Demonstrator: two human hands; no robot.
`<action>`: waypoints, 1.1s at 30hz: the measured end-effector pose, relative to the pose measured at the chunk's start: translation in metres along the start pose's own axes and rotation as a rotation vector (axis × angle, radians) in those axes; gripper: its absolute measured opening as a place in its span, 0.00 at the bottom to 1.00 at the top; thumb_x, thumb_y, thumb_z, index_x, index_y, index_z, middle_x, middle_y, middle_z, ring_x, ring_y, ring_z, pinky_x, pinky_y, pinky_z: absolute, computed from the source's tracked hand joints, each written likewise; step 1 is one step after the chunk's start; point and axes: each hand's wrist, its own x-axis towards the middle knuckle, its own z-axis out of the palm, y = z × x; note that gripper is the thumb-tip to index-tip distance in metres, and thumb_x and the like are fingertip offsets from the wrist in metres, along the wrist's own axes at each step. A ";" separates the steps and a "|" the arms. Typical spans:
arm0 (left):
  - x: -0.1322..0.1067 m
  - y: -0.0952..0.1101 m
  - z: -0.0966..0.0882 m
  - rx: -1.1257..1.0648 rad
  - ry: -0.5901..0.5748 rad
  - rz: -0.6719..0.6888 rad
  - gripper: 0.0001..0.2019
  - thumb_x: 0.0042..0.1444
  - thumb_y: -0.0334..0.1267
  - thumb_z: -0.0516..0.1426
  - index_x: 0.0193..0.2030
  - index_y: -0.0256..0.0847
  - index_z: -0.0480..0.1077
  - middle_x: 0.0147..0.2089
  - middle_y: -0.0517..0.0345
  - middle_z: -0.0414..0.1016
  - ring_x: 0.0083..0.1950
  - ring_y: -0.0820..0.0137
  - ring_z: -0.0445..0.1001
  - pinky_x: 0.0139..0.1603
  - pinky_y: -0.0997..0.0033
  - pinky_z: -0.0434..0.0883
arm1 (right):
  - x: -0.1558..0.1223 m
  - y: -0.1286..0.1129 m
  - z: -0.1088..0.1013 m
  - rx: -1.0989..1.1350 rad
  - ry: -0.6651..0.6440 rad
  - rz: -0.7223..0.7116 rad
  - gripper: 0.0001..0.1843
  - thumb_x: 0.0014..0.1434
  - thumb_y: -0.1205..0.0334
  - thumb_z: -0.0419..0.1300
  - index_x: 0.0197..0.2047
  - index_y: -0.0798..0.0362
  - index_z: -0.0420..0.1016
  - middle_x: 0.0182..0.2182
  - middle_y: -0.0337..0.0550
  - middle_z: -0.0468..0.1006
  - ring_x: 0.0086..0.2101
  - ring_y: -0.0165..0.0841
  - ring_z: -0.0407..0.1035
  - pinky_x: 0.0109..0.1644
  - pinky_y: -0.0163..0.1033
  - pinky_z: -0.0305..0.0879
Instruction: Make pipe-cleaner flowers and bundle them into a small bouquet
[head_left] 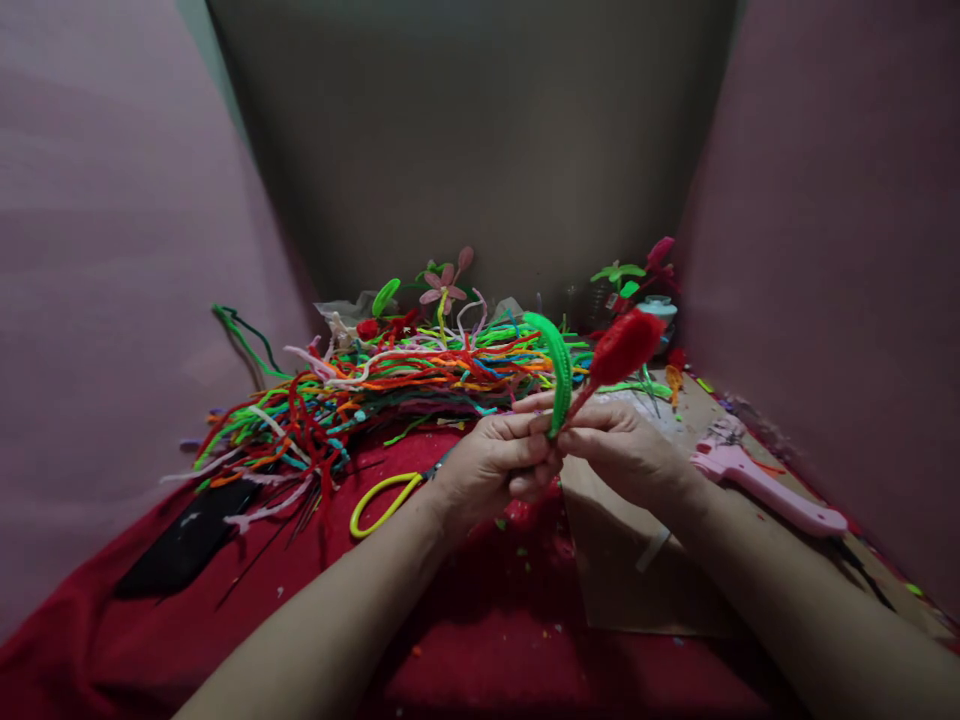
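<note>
In front of me both hands meet over the table. My left hand (499,462) is closed, its fingers pinched at the foot of a curved bright green pipe-cleaner leaf (561,372). Close against it, my right hand (630,446) grips the thin stem of a red pipe-cleaner flower bud (627,346), which leans up to the right. Leaf foot and stem come together at the fingertips; whether they are joined is hidden. Below my left wrist lie yellow-handled scissors (384,505), their blades partly covered.
A heap of coloured pipe cleaners (420,372) spreads behind my hands. Finished pipe-cleaner flowers (445,288) stand at the back. A pink glue gun (776,492) lies right, near a brown board (637,595). A black flat object (187,540) lies left on the red cloth (480,640).
</note>
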 end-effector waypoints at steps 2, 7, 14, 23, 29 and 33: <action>-0.001 0.000 -0.001 -0.017 -0.061 -0.054 0.14 0.45 0.42 0.64 0.27 0.32 0.69 0.21 0.62 0.65 0.15 0.86 0.52 0.16 0.81 0.48 | 0.000 -0.001 -0.004 -0.006 -0.070 0.005 0.12 0.54 0.58 0.62 0.42 0.43 0.79 0.48 0.41 0.75 0.49 0.40 0.66 0.56 0.50 0.56; 0.000 0.000 -0.001 -0.059 -0.077 -0.070 0.14 0.45 0.42 0.64 0.28 0.32 0.68 0.19 0.63 0.64 0.13 0.86 0.50 0.14 0.83 0.49 | 0.000 0.000 -0.002 -0.012 0.009 -0.007 0.10 0.54 0.59 0.62 0.41 0.44 0.80 0.47 0.42 0.76 0.49 0.39 0.66 0.58 0.50 0.54; 0.005 -0.006 0.006 0.422 0.290 0.175 0.11 0.53 0.41 0.57 0.27 0.35 0.69 0.22 0.61 0.67 0.20 0.79 0.63 0.22 0.78 0.62 | 0.003 0.005 0.013 0.021 0.324 0.053 0.07 0.52 0.62 0.62 0.36 0.46 0.81 0.33 0.38 0.79 0.36 0.33 0.69 0.49 0.42 0.62; 0.004 -0.012 0.005 0.699 0.443 0.324 0.11 0.54 0.38 0.55 0.22 0.37 0.66 0.19 0.64 0.65 0.21 0.78 0.64 0.26 0.78 0.62 | 0.000 0.014 0.015 -0.114 0.370 0.078 0.08 0.54 0.59 0.61 0.37 0.45 0.81 0.39 0.39 0.79 0.45 0.37 0.67 0.54 0.44 0.57; 0.006 -0.005 0.002 0.354 0.226 0.137 0.12 0.52 0.41 0.58 0.26 0.33 0.70 0.20 0.62 0.68 0.19 0.80 0.65 0.22 0.80 0.63 | 0.002 0.017 0.005 0.082 0.226 0.098 0.08 0.53 0.60 0.62 0.37 0.48 0.81 0.28 0.39 0.79 0.32 0.32 0.70 0.43 0.41 0.65; 0.006 -0.008 -0.001 0.172 0.160 0.037 0.12 0.50 0.42 0.61 0.30 0.33 0.70 0.21 0.62 0.68 0.16 0.81 0.64 0.16 0.81 0.60 | 0.002 0.017 0.005 0.256 0.141 0.148 0.12 0.52 0.59 0.63 0.41 0.50 0.79 0.23 0.39 0.77 0.25 0.32 0.70 0.35 0.41 0.68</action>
